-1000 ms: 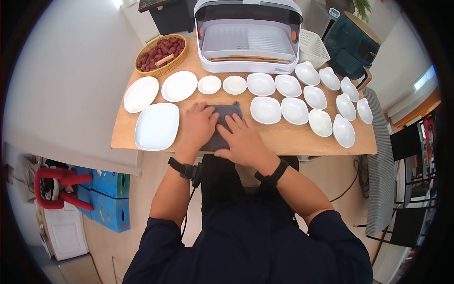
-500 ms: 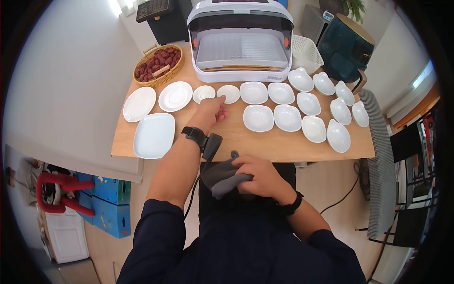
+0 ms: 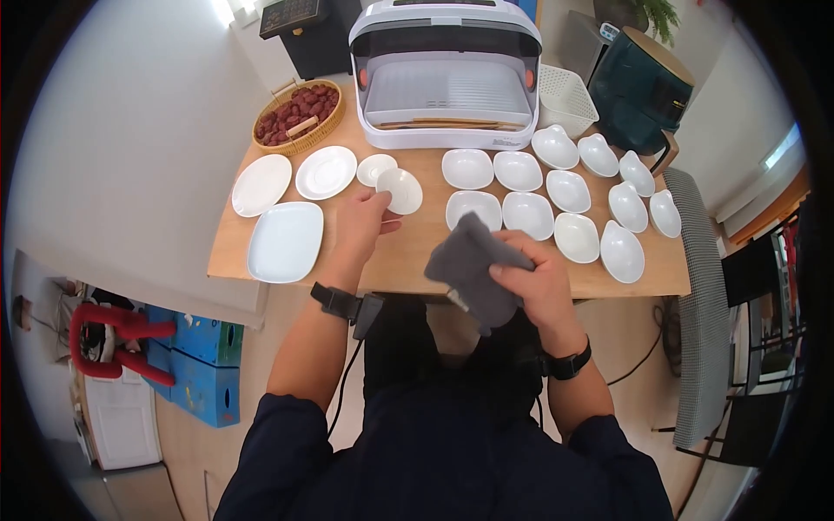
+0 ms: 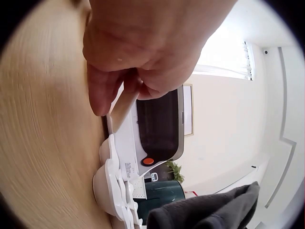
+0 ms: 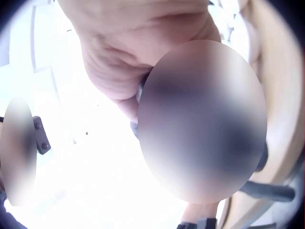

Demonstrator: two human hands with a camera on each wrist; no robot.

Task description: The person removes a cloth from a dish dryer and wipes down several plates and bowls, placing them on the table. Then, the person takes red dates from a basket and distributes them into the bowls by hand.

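My left hand (image 3: 363,224) pinches a small white saucer (image 3: 401,193) by its near left edge. In the head view the saucer tilts above the wooden table and overlaps another small saucer (image 3: 373,167) behind it. The left wrist view shows the saucer (image 4: 125,109) edge-on between thumb and fingers. To the right, my right hand (image 3: 540,282) grips a bunched grey cloth (image 3: 473,267) in front of the table's near edge. The cloth hides part of a white bowl (image 3: 465,208). Much of the right wrist view is blurred, with the right hand (image 5: 143,43) at its top.
On the left stand white plates (image 3: 285,243) and a wicker basket (image 3: 261,130) of dark red dates. Several white bowls (image 3: 526,217) fill the right side. Behind are a white lidded dish cabinet (image 3: 447,139), a white perforated basket (image 3: 566,97) and a dark green air fryer (image 3: 638,87).
Both hands first lay on the cloth on the table. The right hand drew it to the lap, then raised it rightward. The left hand reached the saucer, lifted it and brought it nearer.
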